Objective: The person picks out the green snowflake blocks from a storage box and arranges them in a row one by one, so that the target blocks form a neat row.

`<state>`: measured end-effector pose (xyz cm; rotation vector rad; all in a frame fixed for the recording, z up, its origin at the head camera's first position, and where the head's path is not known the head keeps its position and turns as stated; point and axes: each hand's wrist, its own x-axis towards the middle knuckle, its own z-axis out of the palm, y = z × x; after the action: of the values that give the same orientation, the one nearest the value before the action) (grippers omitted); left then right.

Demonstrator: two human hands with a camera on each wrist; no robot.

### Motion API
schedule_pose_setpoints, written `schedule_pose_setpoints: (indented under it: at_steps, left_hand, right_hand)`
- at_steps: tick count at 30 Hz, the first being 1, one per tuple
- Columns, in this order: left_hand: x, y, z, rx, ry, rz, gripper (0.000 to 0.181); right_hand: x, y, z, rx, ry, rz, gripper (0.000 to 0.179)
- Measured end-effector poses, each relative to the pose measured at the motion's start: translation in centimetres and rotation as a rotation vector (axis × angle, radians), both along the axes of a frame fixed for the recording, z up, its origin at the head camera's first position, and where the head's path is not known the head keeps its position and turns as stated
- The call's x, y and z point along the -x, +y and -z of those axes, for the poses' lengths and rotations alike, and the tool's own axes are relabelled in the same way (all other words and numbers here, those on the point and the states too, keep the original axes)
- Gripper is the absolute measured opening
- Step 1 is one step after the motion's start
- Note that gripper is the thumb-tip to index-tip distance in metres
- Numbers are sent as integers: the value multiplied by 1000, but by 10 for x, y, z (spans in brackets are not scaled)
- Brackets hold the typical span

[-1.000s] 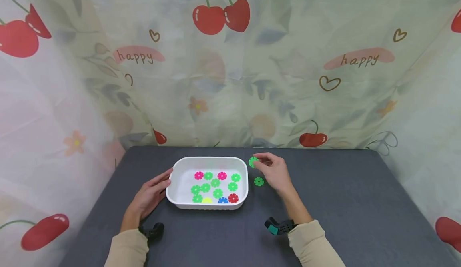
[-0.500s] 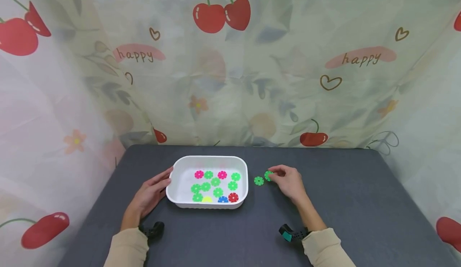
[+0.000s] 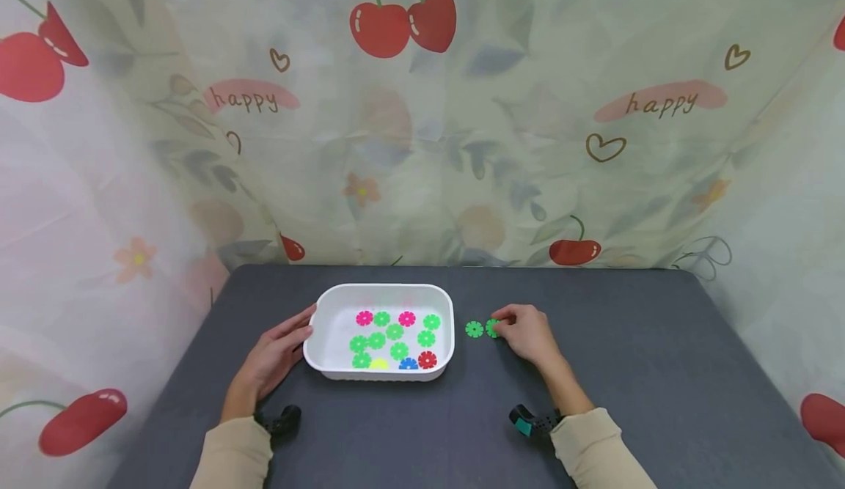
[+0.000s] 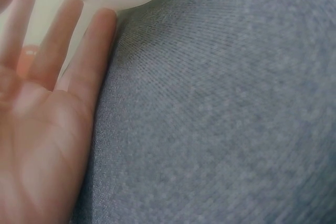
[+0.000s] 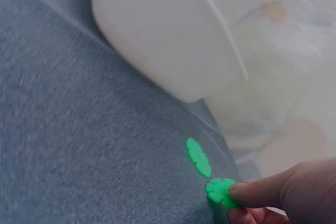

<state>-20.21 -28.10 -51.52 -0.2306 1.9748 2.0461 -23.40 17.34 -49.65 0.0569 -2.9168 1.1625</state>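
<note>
We see the disc [image 3: 491,328], green and notched, pinched between the thumb and a finger of the right hand [image 3: 527,333]; we cannot tell whether it touches the table [image 3: 594,372]. Just beside it, on the tub's side, a second disc [image 3: 474,329] lies flat. Farther left we have the white tub [image 3: 333,331], with pieces [image 3: 394,331] in it: eight green, two pink, and one each of red, blue and yellow. The left hand [image 3: 273,357] rests against the tub's left end, fingers nearly straight and spread. We see beige sleeves [image 3: 597,445] on both arms, and behind the table a curtain [image 3: 449,144] printed with cherries and "happy".
</note>
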Motion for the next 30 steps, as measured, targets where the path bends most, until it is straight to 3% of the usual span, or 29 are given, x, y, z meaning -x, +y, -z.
schedule_pose_setpoints:
  at_steps: [14,22,30]
  left_hand:
    - [2,1,-1,-7,10,8,71]
    - [-1,2,-2,-3,-5,10,75]
    - [-1,0,-3,18,24,32,71]
  right_hand:
    - [1,-3,2,-187,105,-18,20]
    - [3,2,-12,-278,179,24,44]
    - [9,2,-21,-382,143,-14,71]
